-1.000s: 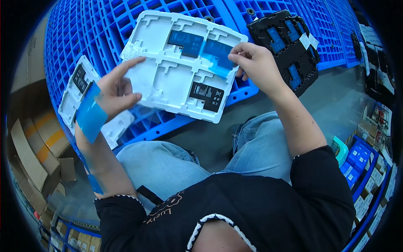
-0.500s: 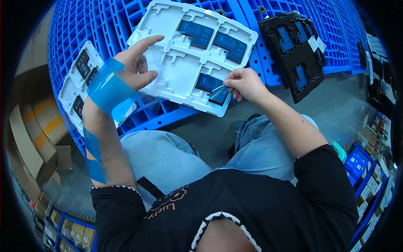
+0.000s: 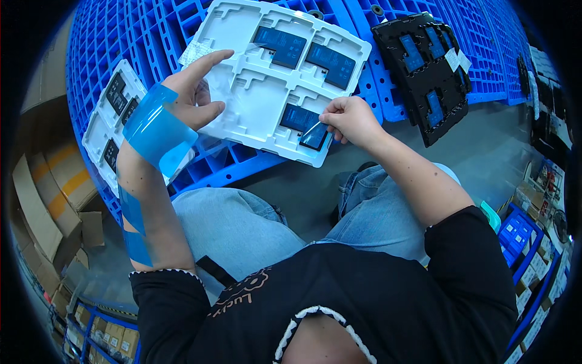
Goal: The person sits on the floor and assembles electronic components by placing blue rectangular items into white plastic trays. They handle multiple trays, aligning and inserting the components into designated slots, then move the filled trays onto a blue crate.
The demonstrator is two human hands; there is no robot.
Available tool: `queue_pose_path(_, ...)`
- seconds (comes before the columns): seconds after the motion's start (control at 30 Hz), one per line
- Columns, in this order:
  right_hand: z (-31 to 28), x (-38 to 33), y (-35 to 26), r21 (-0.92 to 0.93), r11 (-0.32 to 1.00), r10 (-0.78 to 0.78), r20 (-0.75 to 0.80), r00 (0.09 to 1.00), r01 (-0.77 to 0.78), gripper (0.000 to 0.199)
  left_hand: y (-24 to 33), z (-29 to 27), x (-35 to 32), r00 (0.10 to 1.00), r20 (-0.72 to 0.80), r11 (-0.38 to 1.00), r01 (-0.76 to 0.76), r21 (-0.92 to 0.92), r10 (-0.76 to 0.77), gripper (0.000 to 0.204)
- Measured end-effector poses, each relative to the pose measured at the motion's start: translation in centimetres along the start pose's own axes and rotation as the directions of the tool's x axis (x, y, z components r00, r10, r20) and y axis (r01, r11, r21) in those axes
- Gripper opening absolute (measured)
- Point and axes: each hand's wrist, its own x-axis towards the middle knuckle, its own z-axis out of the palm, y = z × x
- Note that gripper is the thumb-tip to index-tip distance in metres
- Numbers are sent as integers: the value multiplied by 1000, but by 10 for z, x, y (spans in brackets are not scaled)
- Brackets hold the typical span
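Note:
My right hand [image 3: 351, 120] pinches the edge of a thin, shiny clear film [image 3: 312, 130] at the lower right corner of a white plastic tray [image 3: 257, 103]. That film lies against a dark blue, L-shaped battery [image 3: 295, 117] in the tray's pocket. Two similar batteries, one in the top middle [image 3: 285, 45] and one at the upper right [image 3: 330, 64], sit in other pockets. Over the tray's left edge, my left hand [image 3: 193, 97] is open, thumb and forefinger apart. Blue film [image 3: 151, 124] wraps its wrist, and more blue pieces [image 3: 134, 221] cling to the forearm.
Blue plastic pallets [image 3: 136, 42] support the trays. At left lies another white tray [image 3: 97, 130] with dark batteries; at right a black tray [image 3: 421, 100] holds several blue pieces. Cardboard boxes [image 3: 45, 194] stand far left, and a blue rack [image 3: 515, 233] is at right.
Both hands and the white tray appear slightly farther left in the picture. My right hand keeps its pinch at the lower right battery; my left hand stays open.

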Motion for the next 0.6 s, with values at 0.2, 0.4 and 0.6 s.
queue_pose_path(0.2, 2, -1, 0, -3, 1000, -16, 7, 1000, 16, 14, 0, 1, 0, 1000, 7, 1000, 5, 7, -6, 68)
queue_pose_path(0.4, 3, 2, 4, -13, 1000, -28, 4, 1000, 28, 13, 0, 2, 1, 1000, -2, 1000, -3, 13, 3, 68)
queue_pose_path(0.6, 1, 0, 1, -17, 1000, -10, 7, 1000, 10, 13, 0, 1, 2, 1000, -1, 999, 8, 32, -8, 68)
